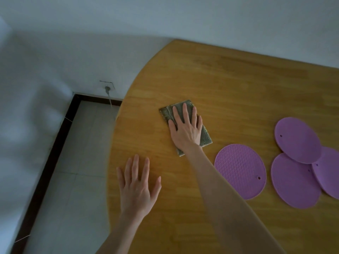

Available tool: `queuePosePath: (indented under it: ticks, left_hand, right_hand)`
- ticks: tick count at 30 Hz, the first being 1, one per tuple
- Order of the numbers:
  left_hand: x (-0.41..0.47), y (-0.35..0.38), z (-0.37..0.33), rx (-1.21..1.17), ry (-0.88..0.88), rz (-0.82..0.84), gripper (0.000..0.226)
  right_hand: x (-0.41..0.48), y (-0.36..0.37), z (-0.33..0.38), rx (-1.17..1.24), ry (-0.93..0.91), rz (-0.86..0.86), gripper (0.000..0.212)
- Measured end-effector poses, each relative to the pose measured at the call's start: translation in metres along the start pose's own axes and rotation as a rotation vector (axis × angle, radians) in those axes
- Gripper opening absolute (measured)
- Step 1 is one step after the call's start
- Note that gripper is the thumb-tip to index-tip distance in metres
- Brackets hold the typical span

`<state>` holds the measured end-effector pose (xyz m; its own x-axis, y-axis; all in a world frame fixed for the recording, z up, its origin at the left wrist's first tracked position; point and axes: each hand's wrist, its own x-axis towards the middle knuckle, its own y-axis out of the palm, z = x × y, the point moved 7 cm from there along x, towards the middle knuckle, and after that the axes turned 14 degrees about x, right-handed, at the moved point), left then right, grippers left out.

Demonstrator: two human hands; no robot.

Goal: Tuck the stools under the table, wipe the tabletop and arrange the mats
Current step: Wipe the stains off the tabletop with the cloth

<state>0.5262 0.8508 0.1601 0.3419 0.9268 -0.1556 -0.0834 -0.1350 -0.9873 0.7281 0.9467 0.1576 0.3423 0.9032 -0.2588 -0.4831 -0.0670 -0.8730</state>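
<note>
Right hand [185, 129] flat, fingers slightly spread, presses folded grey-green cloth [205, 137] beneath them onto wooden tabletop [229, 85]. Left hand [137, 187] fingers spread, holding nothing. Four round purple mats [240, 171] right of fingers, three overlapping.

Folded grey-green cloth [206, 137] flat on wooden tabletop [229, 88], purple mats [240, 171] nearby

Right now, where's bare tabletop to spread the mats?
Widest free patch: far half of the yellow wooden tabletop, beyond the folded grey-green cloth under the right hand. Smaller one near the edge, around the left hand. Crowded right: four round purple silicone mats, three overlapping.
</note>
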Motion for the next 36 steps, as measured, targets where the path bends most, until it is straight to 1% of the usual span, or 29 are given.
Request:
queuePosePath:
  ticks: [3,6,9,11,13,15,17,19,21,25,28,31,33,36]
  left_hand:
    - [0.001,0.001,0.000,0.015,0.001,-0.006,0.070]
    - [-0.001,0.000,0.000,0.012,0.003,-0.011,0.070]
    - [-0.001,0.000,0.001,-0.011,-0.001,-0.026,0.068]
    - [-0.003,-0.002,0.003,-0.058,-0.018,-0.054,0.066]
    - [-0.002,-0.007,0.005,-0.121,-0.063,-0.088,0.061]
    - [0.001,-0.012,0.005,-0.173,-0.120,-0.110,0.057]
    - [0.010,-0.020,-0.001,-0.199,-0.125,-0.119,0.056]
    - [0.022,-0.025,-0.011,-0.206,-0.095,-0.116,0.054]
    - [0.033,-0.029,-0.017,-0.204,-0.082,-0.107,0.050]
    - [0.051,-0.030,-0.021,-0.175,-0.117,-0.012,0.048]
    - [0.053,-0.033,-0.025,-0.186,-0.138,-0.048,0.038]
    - [0.053,-0.037,-0.029,-0.228,-0.165,-0.094,0.023]
    - [0.056,-0.039,-0.029,-0.238,-0.161,-0.093,0.019]
    - [0.066,-0.048,-0.023,-0.251,-0.144,-0.108,0.018]
  right_hand:
    - [-0.017,0.011,0.018,0.009,-0.079,0.015,0.056]
    - [-0.050,0.020,0.013,0.001,-0.150,0.017,0.056]
    - [-0.078,0.022,-0.004,0.027,-0.102,-0.027,0.058]
    - [-0.101,0.027,-0.007,0.051,-0.072,-0.021,0.062]
    - [-0.125,0.033,-0.004,0.080,-0.067,-0.005,0.065]
    - [-0.140,0.035,-0.002,0.138,-0.062,0.016,0.063]
    - [-0.139,0.025,-0.007,0.242,-0.021,0.010,0.055]
    - [-0.131,0.007,-0.017,0.311,0.022,-0.040,0.051]
    - [-0.119,-0.007,-0.026,0.314,0.029,-0.055,0.051]
    - [-0.096,-0.018,-0.031,0.257,0.027,-0.004,0.052]
    - [-0.083,-0.024,-0.030,0.235,0.011,-0.010,0.046]
    - [-0.076,-0.030,-0.026,0.294,0.006,-0.036,0.030]
    - [-0.073,-0.036,-0.024,0.329,0.008,-0.081,0.019]
    - [-0.068,-0.049,-0.022,0.373,0.019,-0.128,0.015]
